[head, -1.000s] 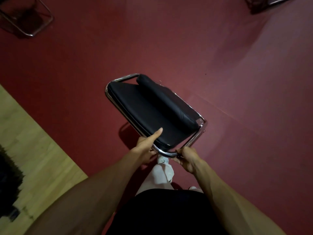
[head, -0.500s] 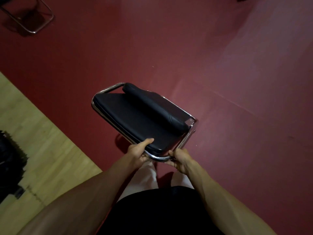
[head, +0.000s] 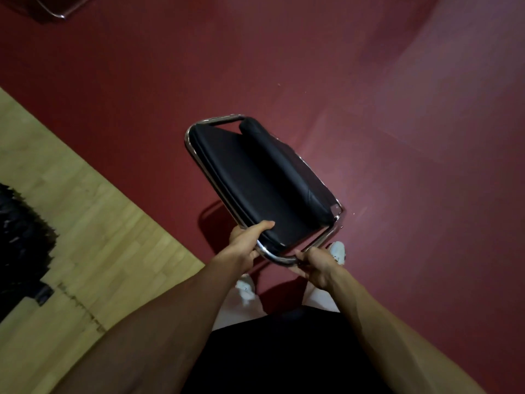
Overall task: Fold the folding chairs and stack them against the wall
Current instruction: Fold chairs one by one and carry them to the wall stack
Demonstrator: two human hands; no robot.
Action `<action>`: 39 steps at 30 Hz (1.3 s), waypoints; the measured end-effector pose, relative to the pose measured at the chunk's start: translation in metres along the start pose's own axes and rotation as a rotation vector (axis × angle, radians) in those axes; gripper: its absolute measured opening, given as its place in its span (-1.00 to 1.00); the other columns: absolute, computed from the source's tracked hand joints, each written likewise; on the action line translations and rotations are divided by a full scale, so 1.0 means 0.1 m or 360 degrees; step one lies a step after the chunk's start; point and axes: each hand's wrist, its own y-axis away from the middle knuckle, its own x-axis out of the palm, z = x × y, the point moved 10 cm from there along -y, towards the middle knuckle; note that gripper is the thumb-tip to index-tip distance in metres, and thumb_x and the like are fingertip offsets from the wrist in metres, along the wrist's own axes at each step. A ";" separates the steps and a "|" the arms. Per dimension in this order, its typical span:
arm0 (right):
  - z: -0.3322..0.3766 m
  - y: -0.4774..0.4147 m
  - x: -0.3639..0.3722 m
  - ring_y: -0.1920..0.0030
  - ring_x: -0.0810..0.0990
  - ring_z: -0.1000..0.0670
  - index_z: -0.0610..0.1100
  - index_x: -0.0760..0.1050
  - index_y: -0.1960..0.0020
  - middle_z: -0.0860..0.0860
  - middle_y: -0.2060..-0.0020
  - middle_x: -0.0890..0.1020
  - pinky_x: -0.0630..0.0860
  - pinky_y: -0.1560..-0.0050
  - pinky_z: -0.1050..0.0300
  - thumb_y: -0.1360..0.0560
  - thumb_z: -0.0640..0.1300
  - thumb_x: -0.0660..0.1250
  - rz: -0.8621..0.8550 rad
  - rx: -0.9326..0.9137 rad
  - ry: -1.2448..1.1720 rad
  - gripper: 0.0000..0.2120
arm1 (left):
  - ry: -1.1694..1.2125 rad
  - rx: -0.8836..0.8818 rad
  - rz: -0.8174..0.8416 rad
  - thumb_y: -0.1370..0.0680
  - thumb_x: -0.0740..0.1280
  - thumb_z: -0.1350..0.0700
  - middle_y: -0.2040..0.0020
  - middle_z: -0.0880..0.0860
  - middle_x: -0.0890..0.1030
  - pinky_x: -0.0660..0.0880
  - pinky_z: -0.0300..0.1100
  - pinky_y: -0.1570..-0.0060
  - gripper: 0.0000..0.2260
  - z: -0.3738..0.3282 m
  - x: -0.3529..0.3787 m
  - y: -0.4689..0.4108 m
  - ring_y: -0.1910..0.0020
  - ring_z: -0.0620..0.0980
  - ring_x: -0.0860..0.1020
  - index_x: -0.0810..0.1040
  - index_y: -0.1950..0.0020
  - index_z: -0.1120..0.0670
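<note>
As we look down from head height, we see a folded folding chair (head: 255, 180) held out in front of the body, above a dark red floor (head: 397, 137). Its black padded seat and backrest lie close together inside a chrome tube frame (head: 199, 155), and it casts a shadow on the floor below.

The left hand (head: 245, 245) wraps the near bend of the tube, thumb laid over the seat's edge. The right hand (head: 316, 267) curls tightly round the tube just beside it. Both hands grip the same end, so the rest of the chair hangs out beyond them.

White shoes (head: 338, 251) show beneath the chair. A strip of pale wooden flooring (head: 85, 223) runs along the left, with a dark shaggy object (head: 20, 237) on it. At top left sits what looks like another chair's chrome frame (head: 54, 8), blurred.

No wall is in view, so we judge the carry unfinished. Gripped at one end only, the chair could swing and strike a shin. If the seat drops open, it could also pinch the left thumb against the frame.
</note>
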 end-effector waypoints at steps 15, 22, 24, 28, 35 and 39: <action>-1.28 0.53 0.27 0.22 0.70 -0.18 -0.15 0.44 0.14 -0.11 0.13 0.62 0.65 0.16 -0.06 -0.55 0.06 0.29 -0.0311 -0.0383 0.0952 -0.72 | -0.0011 -0.0023 -0.0075 -0.38 0.54 0.19 -0.04 0.17 0.67 0.61 -0.10 0.28 -0.48 0.67 -1.81 0.43 0.12 0.07 0.69 0.46 -0.27 0.22; -1.77 0.41 -0.55 0.19 0.58 -0.13 -0.11 0.44 0.03 -0.05 0.18 0.57 0.59 0.01 -0.21 -0.40 0.20 0.30 -0.0334 -0.0683 0.1049 -0.62 | -0.0047 0.0095 -0.0202 -0.45 0.49 0.17 0.10 0.07 0.65 0.58 -0.13 0.23 -0.72 1.48 -2.02 1.14 0.18 -0.01 0.62 0.55 -0.12 0.12; -1.82 0.59 -0.60 0.05 0.59 -0.16 -0.16 0.47 -0.03 -0.09 0.11 0.61 0.54 -0.07 -0.11 -0.41 0.17 0.33 -0.0356 -0.0812 0.1036 -0.58 | -0.0076 0.0094 -0.0204 -0.46 0.48 0.17 0.09 0.08 0.65 0.56 -0.14 0.27 -0.74 1.72 -2.02 1.34 0.17 0.01 0.62 0.55 -0.11 0.12; -1.83 0.96 -0.50 -0.21 0.51 -0.15 -0.23 0.39 -0.28 -0.14 -0.18 0.54 0.44 -0.24 -0.05 -0.48 0.02 0.37 -0.0340 -0.1018 0.1179 -0.52 | -0.0077 0.0046 -0.0234 -0.43 0.50 0.20 0.06 0.12 0.67 0.60 -0.05 0.16 -0.74 2.15 -2.05 1.49 0.11 0.07 0.65 0.57 -0.08 0.16; -2.18 0.94 -0.52 -0.45 0.28 -0.14 -0.22 0.16 -0.51 -0.17 -0.45 0.31 0.20 -0.43 0.03 -0.52 0.00 0.36 -0.0332 -0.1078 0.1464 -0.31 | 0.0018 0.0060 -0.0162 -0.21 0.61 0.10 0.03 0.14 0.71 0.61 -0.02 0.10 -0.47 2.69 -2.03 1.73 0.08 0.14 0.68 0.62 -0.14 0.18; -2.54 0.85 -0.37 -0.41 0.34 -0.19 -0.17 0.17 -0.52 -0.19 -0.41 0.37 0.28 -0.39 -0.03 -0.55 -0.02 0.32 -0.0345 -0.1005 0.1585 -0.36 | 0.0045 -0.0035 -0.0274 -0.34 0.57 0.20 0.13 0.14 0.68 0.62 -0.01 0.10 -0.68 3.01 -2.43 1.84 0.16 0.15 0.66 0.61 -0.04 0.22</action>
